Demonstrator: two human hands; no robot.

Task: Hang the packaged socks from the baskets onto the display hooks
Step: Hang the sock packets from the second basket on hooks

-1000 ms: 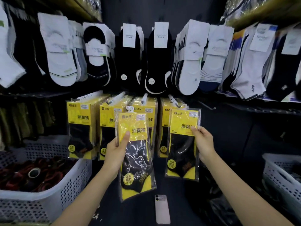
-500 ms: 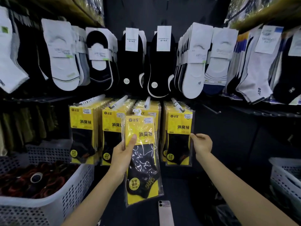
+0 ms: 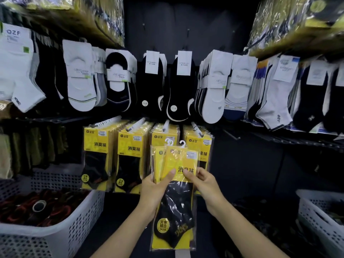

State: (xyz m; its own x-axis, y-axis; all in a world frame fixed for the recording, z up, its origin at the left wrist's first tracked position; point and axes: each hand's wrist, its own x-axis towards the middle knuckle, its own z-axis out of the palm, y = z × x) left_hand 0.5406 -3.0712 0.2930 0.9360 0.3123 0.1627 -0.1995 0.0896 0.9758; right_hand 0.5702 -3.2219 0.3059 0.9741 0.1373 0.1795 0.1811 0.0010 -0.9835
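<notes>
My left hand [image 3: 158,189] grips a small stack of yellow sock packs [image 3: 175,202] with black socks and white plastic hangers on top. My right hand [image 3: 202,180] pinches the front pack of that stack at its yellow card. The stack is held in front of the lower row of display hooks [image 3: 165,125], where several rows of the same yellow hung packs [image 3: 98,157] hang. The right-hand hook [image 3: 197,129] carries packs just behind my hands.
A white perforated basket [image 3: 55,237] with dark and red items stands at lower left. Another white basket [image 3: 320,220] sits at lower right. White and black socks [image 3: 180,86] hang on the upper row. A phone-like object lies on the floor under the packs.
My right hand let go of the pack hung on the right-hand hook and came across to the stack in my left hand, now pinching its front pack. The view tilted slightly upward.
</notes>
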